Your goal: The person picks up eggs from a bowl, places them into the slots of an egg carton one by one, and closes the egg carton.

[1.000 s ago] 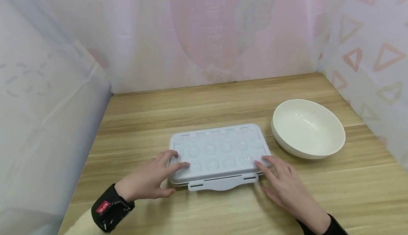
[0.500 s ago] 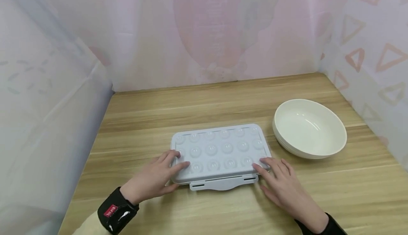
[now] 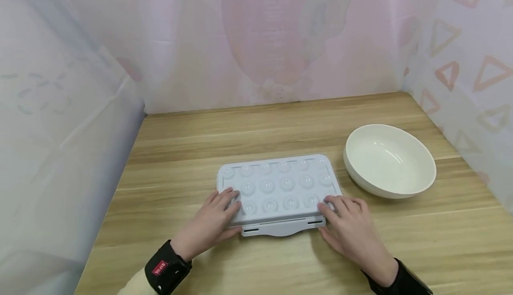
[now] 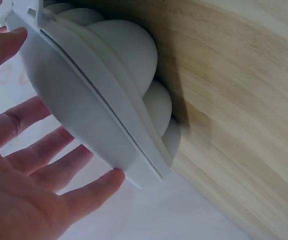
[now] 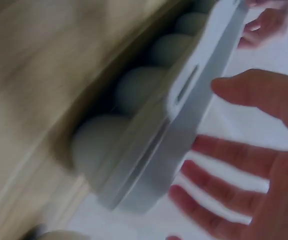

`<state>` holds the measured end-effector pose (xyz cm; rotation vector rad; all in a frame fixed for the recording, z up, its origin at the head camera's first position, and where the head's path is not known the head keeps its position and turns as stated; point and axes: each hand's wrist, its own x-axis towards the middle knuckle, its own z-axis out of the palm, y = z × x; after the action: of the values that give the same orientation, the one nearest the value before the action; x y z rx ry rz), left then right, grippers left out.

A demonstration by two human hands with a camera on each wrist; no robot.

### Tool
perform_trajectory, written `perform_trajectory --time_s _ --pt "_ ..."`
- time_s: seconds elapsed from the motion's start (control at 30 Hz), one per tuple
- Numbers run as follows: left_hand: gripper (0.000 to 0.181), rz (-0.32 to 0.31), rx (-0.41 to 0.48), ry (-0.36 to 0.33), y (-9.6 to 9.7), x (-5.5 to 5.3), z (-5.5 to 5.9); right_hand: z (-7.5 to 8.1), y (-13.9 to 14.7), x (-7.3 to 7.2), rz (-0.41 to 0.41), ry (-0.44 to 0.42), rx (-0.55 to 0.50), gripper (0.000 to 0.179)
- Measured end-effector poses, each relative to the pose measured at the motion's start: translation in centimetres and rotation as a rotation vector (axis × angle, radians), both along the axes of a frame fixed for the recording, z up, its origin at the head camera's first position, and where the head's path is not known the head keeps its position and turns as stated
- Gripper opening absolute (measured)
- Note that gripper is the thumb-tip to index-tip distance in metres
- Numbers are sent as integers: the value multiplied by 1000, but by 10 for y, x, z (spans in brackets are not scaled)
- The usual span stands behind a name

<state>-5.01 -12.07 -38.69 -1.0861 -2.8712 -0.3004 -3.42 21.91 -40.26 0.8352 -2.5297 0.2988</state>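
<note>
A pale grey-white lidded egg box with several round bumps on its lid lies on the wooden table. Its front latch flap sticks out toward me. My left hand touches the lid's left front corner with extended fingers, its thumb by the flap's left end. At the right front corner, my right hand rests fingertips on the lid, with the thumb near the flap's other end. In the left wrist view, rounded egg cups bulge beneath the box. Whether anything is inside is hidden.
To the right of the box stands a cream bowl, apparently stacked on another. Printed fabric walls enclose the table at the back and both sides.
My left hand has shifted right and farther onto the lid, its thumb now at the flap. My right thumb has come closer to the flap. The box has barely moved.
</note>
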Motion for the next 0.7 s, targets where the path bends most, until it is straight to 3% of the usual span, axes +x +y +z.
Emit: perform_trajectory --time_s 0.1,0.2,0.47,0.7 --pt "52 29 4 -34 4 1 -3 5 -4 -6 -53 -11 18 36" --pt "52 39 26 -45 7 -1 -5 11 -12 -14 -54 -24 15 36" --pt "47 11 109 -17 10 -9 -5 24 -52 -27 51 -151 37 40" --pt "49 -4 136 -20 22 -16 -9 19 -75 -27 122 -180 77 49"
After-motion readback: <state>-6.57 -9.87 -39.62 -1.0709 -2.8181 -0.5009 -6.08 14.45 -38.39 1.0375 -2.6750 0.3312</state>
